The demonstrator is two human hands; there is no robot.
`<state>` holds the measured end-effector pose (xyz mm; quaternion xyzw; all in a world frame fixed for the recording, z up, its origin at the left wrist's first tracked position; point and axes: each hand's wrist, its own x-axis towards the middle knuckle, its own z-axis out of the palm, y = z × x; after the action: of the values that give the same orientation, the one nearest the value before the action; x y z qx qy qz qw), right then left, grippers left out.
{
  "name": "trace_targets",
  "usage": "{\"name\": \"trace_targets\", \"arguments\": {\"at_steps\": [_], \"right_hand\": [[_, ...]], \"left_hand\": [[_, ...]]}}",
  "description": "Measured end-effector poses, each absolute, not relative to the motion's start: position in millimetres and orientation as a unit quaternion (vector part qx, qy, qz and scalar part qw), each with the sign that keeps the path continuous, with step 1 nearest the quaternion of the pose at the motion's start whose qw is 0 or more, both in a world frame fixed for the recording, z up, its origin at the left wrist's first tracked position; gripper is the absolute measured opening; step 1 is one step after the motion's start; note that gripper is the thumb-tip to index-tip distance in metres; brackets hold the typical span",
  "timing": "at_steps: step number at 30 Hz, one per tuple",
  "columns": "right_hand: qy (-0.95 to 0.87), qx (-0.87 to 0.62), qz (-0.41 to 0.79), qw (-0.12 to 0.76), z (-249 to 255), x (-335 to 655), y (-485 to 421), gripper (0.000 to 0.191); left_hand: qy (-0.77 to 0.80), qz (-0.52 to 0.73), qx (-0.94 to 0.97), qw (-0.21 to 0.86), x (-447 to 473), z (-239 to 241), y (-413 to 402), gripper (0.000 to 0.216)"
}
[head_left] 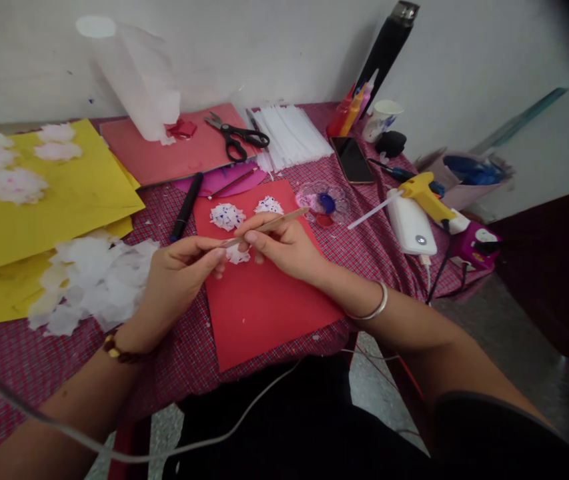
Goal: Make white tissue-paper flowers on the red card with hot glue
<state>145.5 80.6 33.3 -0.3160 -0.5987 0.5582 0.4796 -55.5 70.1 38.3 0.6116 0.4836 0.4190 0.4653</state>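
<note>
My right hand (279,243) pinches a flat wooden craft stick (284,219) between thumb and fingers, its free end pointing up to the right. At the stick's other end, my left hand (184,267) has thumb and index finger closed on the tip; whether anything else sits between them is too small to tell. Both hands are above a red paper sheet (264,313). On the sheet behind them lie a white paper flower with blue specks (227,216) and a second speckled flower (269,205). Another white flower (238,254) is partly hidden under the fingers.
A clear dish with blue and pink paint (327,202) lies right of the sheet. Further right are a yellow glue gun (421,193), white power bank (411,227) and phone (352,160). Scissors (237,135) and a black marker (187,207) lie behind; white paper pieces (101,277) lie left.
</note>
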Motion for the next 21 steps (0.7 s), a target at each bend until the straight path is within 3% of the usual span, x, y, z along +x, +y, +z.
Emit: {"name": "trace_targets", "arguments": {"at_steps": [4, 8, 10, 15, 21], "right_hand": [[-0.642, -0.314, 0.521, 0.467, 29, 143, 78, 0.036], [-0.643, -0.316, 0.542, 0.438, 23, 142, 80, 0.035], [-0.623, -0.318, 0.567, 0.435, 21, 143, 83, 0.035], [-0.526, -0.297, 0.647, 0.466, 15, 142, 90, 0.03], [-0.409, -0.294, 0.721, 0.476, 11, 140, 93, 0.035]], "left_hand": [[0.461, 0.335, 0.721, 0.394, -61, 39, 77, 0.018], [0.454, 0.307, 0.737, 0.396, -65, 36, 86, 0.022], [0.467, 0.332, 0.694, 0.436, -65, 32, 88, 0.016], [0.415, 0.39, 0.476, 0.671, -59, 32, 84, 0.016], [0.355, 0.417, 0.419, 0.724, -54, 42, 75, 0.021]]}}
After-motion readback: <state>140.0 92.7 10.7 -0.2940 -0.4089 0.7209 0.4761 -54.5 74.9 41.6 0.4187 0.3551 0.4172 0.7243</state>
